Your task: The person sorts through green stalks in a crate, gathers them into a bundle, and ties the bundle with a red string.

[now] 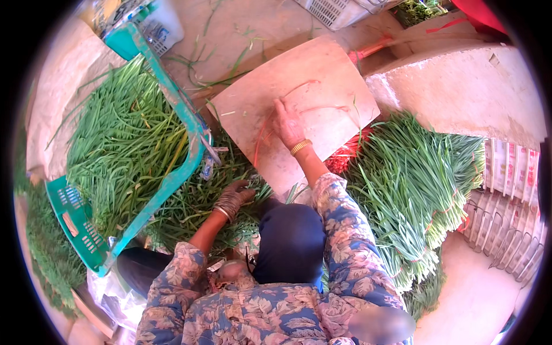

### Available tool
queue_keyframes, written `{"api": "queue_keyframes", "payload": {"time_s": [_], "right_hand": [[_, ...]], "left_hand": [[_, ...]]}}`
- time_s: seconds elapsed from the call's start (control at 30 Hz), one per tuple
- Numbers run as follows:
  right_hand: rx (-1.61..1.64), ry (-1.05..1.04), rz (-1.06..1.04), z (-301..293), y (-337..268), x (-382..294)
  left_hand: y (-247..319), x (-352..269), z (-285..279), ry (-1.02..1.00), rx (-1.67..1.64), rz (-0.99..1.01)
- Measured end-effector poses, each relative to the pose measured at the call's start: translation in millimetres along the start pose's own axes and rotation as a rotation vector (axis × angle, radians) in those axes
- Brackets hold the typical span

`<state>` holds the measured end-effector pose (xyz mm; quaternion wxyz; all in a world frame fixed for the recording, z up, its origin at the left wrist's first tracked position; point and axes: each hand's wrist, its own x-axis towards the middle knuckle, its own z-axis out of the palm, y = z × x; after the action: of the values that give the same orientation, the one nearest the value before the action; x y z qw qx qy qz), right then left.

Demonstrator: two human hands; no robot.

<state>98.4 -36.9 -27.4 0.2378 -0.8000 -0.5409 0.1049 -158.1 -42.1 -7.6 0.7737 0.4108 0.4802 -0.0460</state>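
My right hand (290,125), with a gold-coloured bracelet at the wrist, rests on a square board (319,64). Thin reddish ties (310,108) lie on the board beside and near its fingers. My left hand (235,198), in a thin glove, is over loose green leaves (189,207) below the board's left corner; its fingers are slightly curled and show nothing held. A green plastic crate (172,177) at the left is heaped with long-leaved greens (125,146), perhaps garlic chives. On the right lie tied bundles of the same kind of greens (401,172).
Red ties (349,151) hang in a bunch by the board's right edge. A low concrete ledge (457,90) stands at the upper right. White crates (330,13) are at the top, and metal racks (504,233) at the far right. Plastic bags (114,302) lie at the lower left.
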Motion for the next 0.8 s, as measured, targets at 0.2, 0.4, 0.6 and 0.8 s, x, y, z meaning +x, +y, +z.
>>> {"api": "queue_keyframes", "payload": {"time_s": [0.2, 0.4, 0.6, 0.8], "right_hand": [[-0.212, -0.043, 0.087, -37, 55, -47], [-0.425, -0.083, 0.284, -85, 117, -111], [-0.482, -0.012, 0.333, -91, 123, -116], [-0.205, 0.056, 0.107, -56, 60, -32]], "left_hand": [[11, -3, 1, -0.028, 0.254, 0.027], [-13, 4, -3, -0.022, 0.007, 0.031], [-4, 0, 1, -0.040, 0.135, 0.035], [-6, -4, 1, 0.001, 0.390, 0.166]]}}
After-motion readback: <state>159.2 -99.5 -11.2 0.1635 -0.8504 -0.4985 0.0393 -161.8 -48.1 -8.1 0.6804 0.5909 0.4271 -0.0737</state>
